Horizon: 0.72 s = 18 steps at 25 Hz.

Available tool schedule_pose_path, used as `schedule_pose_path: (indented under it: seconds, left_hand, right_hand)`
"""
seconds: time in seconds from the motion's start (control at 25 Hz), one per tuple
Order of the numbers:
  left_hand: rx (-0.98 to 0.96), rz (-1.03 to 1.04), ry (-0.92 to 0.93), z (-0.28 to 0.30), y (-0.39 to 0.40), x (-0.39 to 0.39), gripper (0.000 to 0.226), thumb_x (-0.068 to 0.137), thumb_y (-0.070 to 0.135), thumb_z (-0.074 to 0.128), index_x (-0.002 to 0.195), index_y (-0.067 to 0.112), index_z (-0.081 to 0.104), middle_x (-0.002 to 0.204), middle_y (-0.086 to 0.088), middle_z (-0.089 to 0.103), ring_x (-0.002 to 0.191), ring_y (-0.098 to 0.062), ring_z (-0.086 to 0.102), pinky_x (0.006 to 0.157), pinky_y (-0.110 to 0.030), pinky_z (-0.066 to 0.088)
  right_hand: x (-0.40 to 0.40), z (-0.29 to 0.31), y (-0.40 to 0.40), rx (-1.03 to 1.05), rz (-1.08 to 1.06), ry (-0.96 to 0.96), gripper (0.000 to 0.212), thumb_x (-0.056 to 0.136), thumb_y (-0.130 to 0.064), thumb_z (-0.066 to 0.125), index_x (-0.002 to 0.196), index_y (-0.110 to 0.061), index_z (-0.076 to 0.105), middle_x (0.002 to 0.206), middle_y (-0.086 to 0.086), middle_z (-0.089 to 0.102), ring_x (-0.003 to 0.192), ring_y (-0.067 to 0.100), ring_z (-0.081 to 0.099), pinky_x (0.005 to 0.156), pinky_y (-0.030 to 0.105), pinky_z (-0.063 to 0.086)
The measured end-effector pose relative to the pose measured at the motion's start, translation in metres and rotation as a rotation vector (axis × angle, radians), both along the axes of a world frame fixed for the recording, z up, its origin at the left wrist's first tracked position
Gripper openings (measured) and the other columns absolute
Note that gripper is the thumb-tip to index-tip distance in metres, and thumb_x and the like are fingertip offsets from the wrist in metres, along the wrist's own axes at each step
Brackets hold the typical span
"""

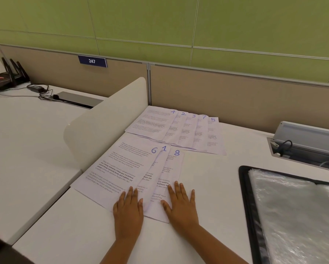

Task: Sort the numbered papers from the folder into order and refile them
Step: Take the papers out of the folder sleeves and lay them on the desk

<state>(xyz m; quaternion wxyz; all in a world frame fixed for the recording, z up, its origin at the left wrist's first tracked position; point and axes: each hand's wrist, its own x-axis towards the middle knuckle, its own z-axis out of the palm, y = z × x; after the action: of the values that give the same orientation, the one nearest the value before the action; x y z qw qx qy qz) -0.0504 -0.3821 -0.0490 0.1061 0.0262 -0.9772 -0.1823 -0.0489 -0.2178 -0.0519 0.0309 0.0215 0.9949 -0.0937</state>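
Pressing flat-fingered, left hand (128,207) on sheet 6 (114,168), right hand (180,203) on sheet 8 (166,187); slide sheet 1 (160,162) out first.

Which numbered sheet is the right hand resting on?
Sheet 8, the rightmost of the near row. The right hand lies flat on its lower part; the left hand presses sheets 6 and 1.
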Motion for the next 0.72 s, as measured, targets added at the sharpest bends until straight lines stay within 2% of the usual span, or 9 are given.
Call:
schedule_pose_path:
  seconds: [0.36, 0.4, 0.48, 0.52, 0.6, 0.72]
  left_hand:
    - [-0.035, -0.003, 0.028, -0.006, 0.001, -0.002, 0.078, 0.097, 0.051, 0.006, 0.116, 0.005, 0.065, 0.121, -0.011, 0.063, 0.11, -0.032, 0.06, 0.085, -0.048, 0.049]
    - [-0.031, -0.004, 0.033, -0.007, 0.0, -0.003, 0.078, 0.097, 0.052, 0.006, 0.117, 0.005, 0.065, 0.122, -0.011, 0.062, 0.11, -0.032, 0.06, 0.085, -0.048, 0.049]
    - [-0.042, -0.018, 0.05, -0.01, -0.001, -0.003, 0.074, 0.097, 0.052, 0.008, 0.122, 0.008, 0.061, 0.125, -0.011, 0.06, 0.112, -0.034, 0.058, 0.085, -0.05, 0.048]
    - [-0.052, -0.031, 0.064, -0.011, -0.001, -0.004, 0.069, 0.096, 0.053, 0.011, 0.127, 0.011, 0.056, 0.128, -0.011, 0.058, 0.115, -0.035, 0.056, 0.087, -0.051, 0.046]
    - [-0.043, -0.066, 0.084, -0.011, -0.003, -0.005, 0.06, 0.095, 0.054, 0.015, 0.134, 0.018, 0.043, 0.135, -0.01, 0.052, 0.121, -0.033, 0.048, 0.09, -0.053, 0.043]
    - [-0.042, -0.111, 0.092, -0.007, 0.0, 0.0, 0.058, 0.096, 0.052, 0.014, 0.138, 0.019, 0.034, 0.14, -0.007, 0.047, 0.127, -0.028, 0.037, 0.098, -0.051, 0.037]
  right_hand:
    - [-0.004, 0.001, 0.008, -0.09, 0.038, -0.028, 0.064, 0.098, -0.056, 0.01, 0.126, -0.026, 0.06, 0.133, -0.001, 0.056, 0.121, 0.015, 0.055, 0.107, 0.039, 0.01]
    - [-0.003, 0.003, 0.01, -0.092, 0.022, -0.006, 0.07, 0.096, -0.06, 0.005, 0.132, -0.025, 0.054, 0.141, -0.001, 0.048, 0.129, 0.015, 0.047, 0.109, 0.038, 0.006]
    - [-0.004, 0.001, 0.012, -0.118, 0.058, 0.122, 0.094, 0.079, -0.073, -0.019, 0.149, -0.024, 0.022, 0.155, -0.007, 0.007, 0.143, 0.011, 0.005, 0.111, 0.035, -0.014]
    - [-0.004, 0.003, 0.013, -0.159, 0.055, 0.097, 0.104, 0.067, -0.076, -0.029, 0.15, -0.026, 0.006, 0.151, -0.012, -0.01, 0.139, 0.006, -0.013, 0.11, 0.032, -0.022]
    - [-0.003, 0.007, 0.016, -0.188, 0.06, 0.057, 0.113, 0.054, -0.077, -0.038, 0.15, -0.029, -0.002, 0.149, -0.016, -0.017, 0.135, -0.001, -0.019, 0.11, 0.029, -0.022]
    - [-0.002, 0.008, 0.016, -0.186, 0.058, 0.03, 0.119, 0.049, -0.077, -0.041, 0.151, -0.028, 0.0, 0.155, -0.013, -0.011, 0.144, 0.006, -0.01, 0.109, 0.03, -0.022]
